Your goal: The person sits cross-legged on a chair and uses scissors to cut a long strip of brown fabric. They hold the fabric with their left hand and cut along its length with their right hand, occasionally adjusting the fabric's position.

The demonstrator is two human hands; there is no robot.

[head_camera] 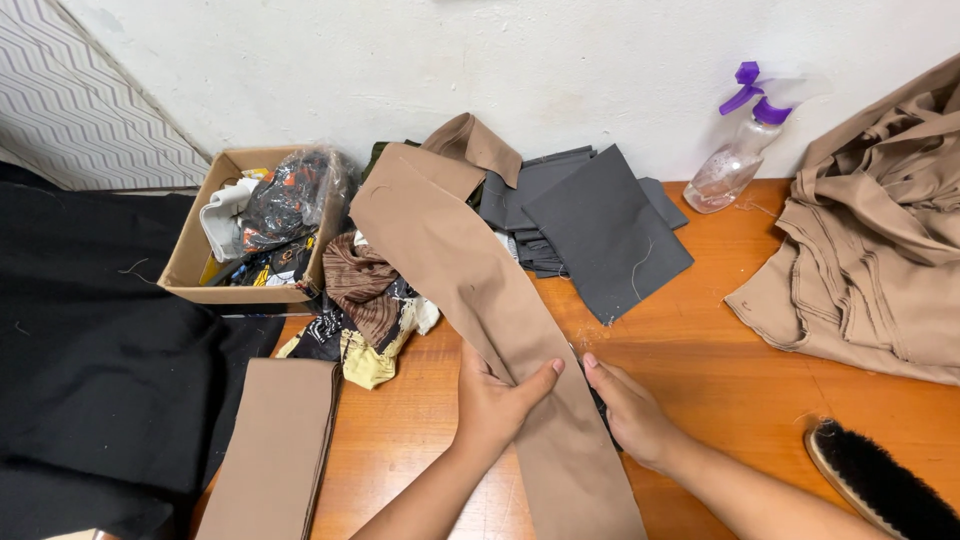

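A long tan fabric strip (470, 260) runs diagonally across the orange wooden table (720, 370), from the back pile down to the front edge. My left hand (495, 400) pinches the strip's left side, thumb lying on top of the cloth. On the strip's right edge rests my right hand (630, 410), closed over something dark that is mostly hidden under the palm; what it is cannot be made out.
Dark grey fabric pieces (600, 225) lie behind. A heap of tan cloth (880, 250) fills the right. A spray bottle (735, 150) stands by the wall. A cardboard box (200, 250) of scraps, patterned scraps (365, 310), a folded tan stack (275, 450), black cloth (90, 360) and a brush (880, 485) surround.
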